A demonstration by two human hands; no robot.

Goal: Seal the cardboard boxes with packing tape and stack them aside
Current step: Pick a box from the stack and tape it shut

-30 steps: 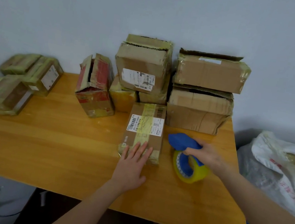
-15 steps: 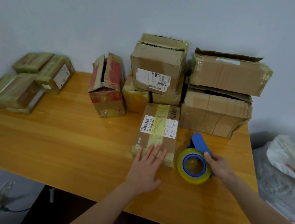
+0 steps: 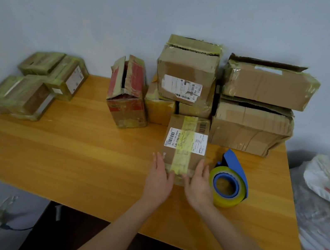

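Wooden table (image 3: 67, 152): orange-brown top, set against a pale wall, bearing all the items below except the sack.

Two large cardboard boxes, far right of the table: the upper (image 3: 269, 85) rests on the lower (image 3: 248, 128). On both we see the top flaps standing loose.

White plastic sack (image 3: 325, 206): off the table's right edge.

Labelled brown box (image 3: 185, 73): far centre, propped on a yellow box (image 3: 158, 108) and a smaller brown one.

Red-printed box (image 3: 127, 96): just left of that pile, tilted, its top gaping.

Three tape-wrapped boxes, far left corner: one nearest us (image 3: 20, 94), one with a white label (image 3: 67, 78), one against the wall (image 3: 39, 62).

Small taped box (image 3: 186, 143): centre of the table, lying flat, with a yellow tape strip running lengthwise over its shipping label.

Tape dispenser (image 3: 229, 179): blue, with a yellow-tinted roll, standing on the table just right of the small taped box, held by nothing.

Left hand (image 3: 158, 178): fingers straight and relaxed, laid against the small taped box's near left corner.

Right hand (image 3: 198, 185): fingers likewise straight, along the near right edge, between that box and the dispenser. The box's near end sits between our two hands. We cannot tell whether the thumbs press its near face.
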